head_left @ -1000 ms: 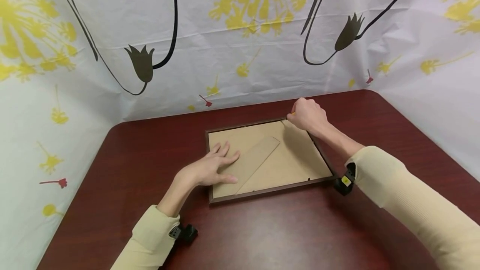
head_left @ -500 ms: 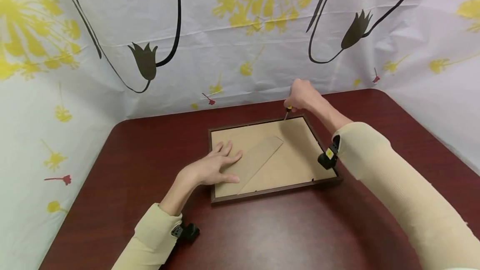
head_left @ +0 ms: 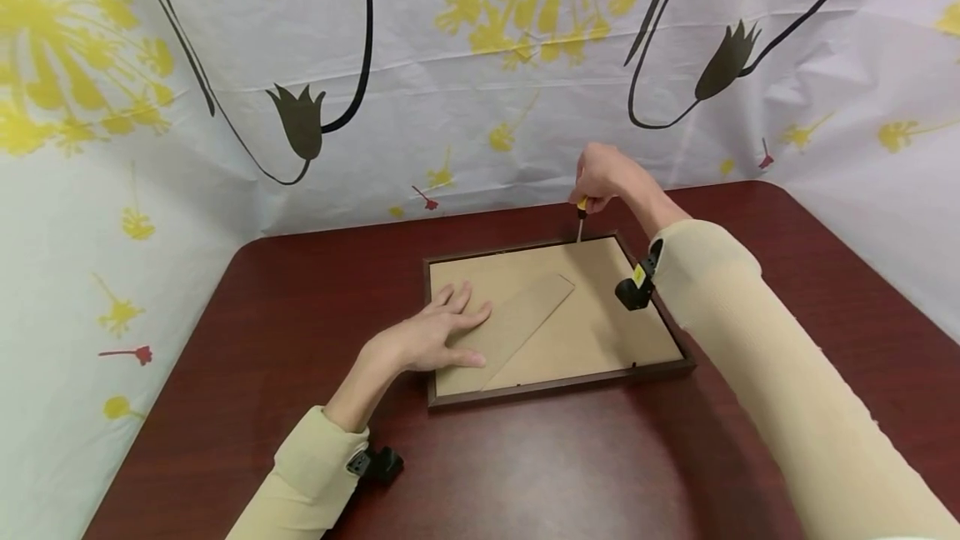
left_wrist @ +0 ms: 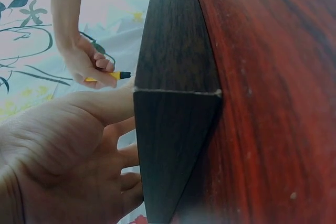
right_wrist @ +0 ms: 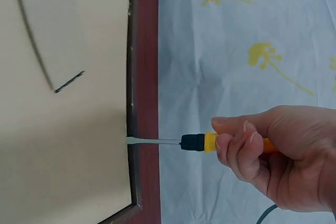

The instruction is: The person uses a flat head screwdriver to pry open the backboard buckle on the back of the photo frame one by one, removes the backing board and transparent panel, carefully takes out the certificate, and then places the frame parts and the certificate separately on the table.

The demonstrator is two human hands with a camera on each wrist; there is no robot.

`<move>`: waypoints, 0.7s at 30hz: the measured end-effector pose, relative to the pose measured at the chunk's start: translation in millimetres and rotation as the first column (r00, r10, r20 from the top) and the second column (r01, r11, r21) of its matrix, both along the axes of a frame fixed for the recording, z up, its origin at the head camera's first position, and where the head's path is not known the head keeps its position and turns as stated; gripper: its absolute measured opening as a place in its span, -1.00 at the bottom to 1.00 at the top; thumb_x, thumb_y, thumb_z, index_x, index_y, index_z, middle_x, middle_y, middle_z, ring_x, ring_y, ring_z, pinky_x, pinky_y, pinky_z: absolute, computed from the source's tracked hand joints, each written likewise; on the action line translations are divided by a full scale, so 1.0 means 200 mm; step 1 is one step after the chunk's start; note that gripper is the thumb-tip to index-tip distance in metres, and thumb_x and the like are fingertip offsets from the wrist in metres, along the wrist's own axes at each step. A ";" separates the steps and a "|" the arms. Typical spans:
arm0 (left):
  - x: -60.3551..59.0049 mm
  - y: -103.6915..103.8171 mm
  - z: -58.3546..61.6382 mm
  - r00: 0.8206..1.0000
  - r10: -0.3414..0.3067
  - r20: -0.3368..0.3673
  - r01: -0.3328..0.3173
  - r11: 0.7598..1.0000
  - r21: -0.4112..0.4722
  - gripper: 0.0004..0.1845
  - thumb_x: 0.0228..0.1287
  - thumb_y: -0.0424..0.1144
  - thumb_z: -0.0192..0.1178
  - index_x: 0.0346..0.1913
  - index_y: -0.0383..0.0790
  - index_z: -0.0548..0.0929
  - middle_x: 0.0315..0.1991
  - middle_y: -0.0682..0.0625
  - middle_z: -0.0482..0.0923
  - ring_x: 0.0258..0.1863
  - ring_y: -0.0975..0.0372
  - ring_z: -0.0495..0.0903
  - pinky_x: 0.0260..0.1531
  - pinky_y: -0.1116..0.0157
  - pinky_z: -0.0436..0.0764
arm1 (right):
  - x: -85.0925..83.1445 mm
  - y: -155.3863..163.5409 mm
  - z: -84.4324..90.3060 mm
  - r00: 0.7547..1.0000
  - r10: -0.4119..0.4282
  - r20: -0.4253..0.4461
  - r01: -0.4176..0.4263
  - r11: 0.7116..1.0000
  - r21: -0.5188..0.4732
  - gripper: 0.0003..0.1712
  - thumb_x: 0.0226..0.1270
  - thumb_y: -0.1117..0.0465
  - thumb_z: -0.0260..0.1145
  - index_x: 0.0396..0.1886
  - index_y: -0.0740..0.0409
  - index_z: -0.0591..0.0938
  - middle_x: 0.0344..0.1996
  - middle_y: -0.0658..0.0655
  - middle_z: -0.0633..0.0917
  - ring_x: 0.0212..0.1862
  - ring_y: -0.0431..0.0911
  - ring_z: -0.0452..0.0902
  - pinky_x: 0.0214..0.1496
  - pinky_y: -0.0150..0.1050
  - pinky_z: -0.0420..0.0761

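A picture frame (head_left: 558,385) lies face down on the table, its tan backing board (head_left: 600,332) uppermost with an angled flap (head_left: 525,317) cut in it. My left hand (head_left: 431,333) rests on the board's left part, fingers spread. At the far edge, my right hand (head_left: 600,177) grips a flathead screwdriver (right_wrist: 195,142) by its yellow and black handle. In the right wrist view the blade's flat tip meets the inner edge of the frame, near a corner. The left wrist view shows the frame's dark corner (left_wrist: 176,92) close up, beside my left palm.
The dark red wooden table (head_left: 570,465) reaches back to a white patterned sheet (head_left: 465,107) hung behind and along the sides. Small dark tabs (head_left: 633,365) stick up along the frame's near inner edge. Each wrist wears a strapped black camera (head_left: 633,286).
My right hand has risen and tipped the screwdriver more upright, its tip staying at the far edge of the frame. My left hand keeps its place on the board.
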State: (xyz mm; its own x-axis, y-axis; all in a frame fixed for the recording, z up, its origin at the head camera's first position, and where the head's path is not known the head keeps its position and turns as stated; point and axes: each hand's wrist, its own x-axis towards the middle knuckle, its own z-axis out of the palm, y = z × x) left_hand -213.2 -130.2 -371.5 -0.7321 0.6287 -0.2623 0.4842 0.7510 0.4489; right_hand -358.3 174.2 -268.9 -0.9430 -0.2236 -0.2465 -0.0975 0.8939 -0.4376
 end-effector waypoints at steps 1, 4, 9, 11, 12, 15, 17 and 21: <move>0.00 0.00 0.00 1.000 0.000 0.000 0.000 1.000 -0.002 -0.18 0.38 0.12 0.25 0.59 0.03 0.17 0.62 -0.17 -0.31 0.58 -0.09 -0.41 0.46 -0.15 -0.02 | 0.01 0.01 0.00 1.000 0.000 -0.007 0.000 1.000 -0.001 -0.80 0.34 0.29 0.38 -0.35 0.42 0.69 -0.65 0.13 0.71 -0.56 -0.05 0.69 -0.34 -0.21 0.69; 0.00 0.00 0.01 1.000 0.001 0.006 -0.001 1.000 0.001 -0.17 0.38 0.12 0.25 0.60 0.04 0.16 0.62 -0.17 -0.32 0.58 -0.09 -0.42 0.47 -0.15 -0.03 | 0.06 0.04 -0.04 0.998 -0.022 -0.053 0.020 0.999 -0.043 -0.77 0.36 0.28 0.37 -0.35 0.43 0.70 -0.66 0.14 0.71 -0.56 -0.04 0.70 -0.34 -0.20 0.70; 0.00 -0.01 0.01 1.000 -0.002 0.004 0.002 1.000 0.006 -0.18 0.39 0.11 0.26 0.59 0.02 0.17 0.62 -0.18 -0.31 0.58 -0.11 -0.41 0.46 -0.16 -0.03 | 0.15 0.08 -0.12 0.988 -0.091 -0.129 0.065 0.980 -0.189 -0.79 0.38 0.31 0.35 -0.25 0.46 0.62 -0.67 0.19 0.69 -0.58 0.02 0.70 -0.50 -0.23 0.68; 0.01 -0.01 0.01 1.000 -0.003 0.001 0.003 1.000 0.006 -0.18 0.39 0.10 0.26 0.59 0.01 0.18 0.62 -0.19 -0.30 0.58 -0.11 -0.41 0.46 -0.17 -0.03 | 0.17 0.07 -0.14 0.982 -0.095 -0.162 0.059 0.975 -0.216 -0.81 0.38 0.33 0.33 -0.24 0.46 0.60 -0.68 0.21 0.69 -0.58 0.07 0.71 -0.54 -0.24 0.67; 0.01 -0.01 0.01 1.000 -0.004 -0.002 0.004 1.000 0.007 -0.18 0.39 0.10 0.26 0.59 0.00 0.18 0.62 -0.20 -0.30 0.58 -0.12 -0.40 0.46 -0.17 -0.02 | 0.18 0.07 -0.15 0.979 -0.094 -0.179 0.053 0.974 -0.222 -0.82 0.39 0.34 0.32 -0.25 0.45 0.58 -0.68 0.22 0.68 -0.58 0.08 0.71 -0.54 -0.23 0.67; 0.01 -0.01 0.01 1.000 -0.005 -0.002 0.005 1.000 0.009 -0.18 0.39 0.10 0.26 0.59 0.00 0.18 0.62 -0.20 -0.29 0.58 -0.12 -0.40 0.46 -0.17 -0.02 | 0.20 0.04 -0.18 0.972 -0.077 -0.220 0.030 0.978 -0.208 -0.86 0.40 0.36 0.28 -0.28 0.43 0.57 -0.70 0.21 0.68 -0.61 0.06 0.69 -0.52 -0.18 0.68; 0.01 0.00 0.01 1.000 -0.006 -0.001 0.006 1.000 0.008 -0.18 0.39 0.10 0.26 0.59 0.00 0.18 0.62 -0.20 -0.29 0.58 -0.12 -0.40 0.46 -0.17 -0.02 | 0.21 0.03 -0.19 0.970 -0.062 -0.236 0.016 0.981 -0.192 -0.87 0.40 0.37 0.27 -0.30 0.41 0.56 -0.72 0.20 0.67 -0.65 0.02 0.67 -0.52 -0.16 0.69; 0.00 0.00 0.01 1.000 -0.012 0.001 0.012 1.000 0.001 -0.18 0.39 0.11 0.25 0.60 0.01 0.17 0.62 -0.20 -0.29 0.58 -0.11 -0.41 0.46 -0.17 -0.02 | 0.20 0.05 -0.19 0.970 -0.053 -0.238 0.011 0.985 -0.174 -0.84 0.38 0.35 0.30 -0.35 0.41 0.59 -0.76 0.15 0.65 -0.70 -0.03 0.64 -0.55 -0.20 0.67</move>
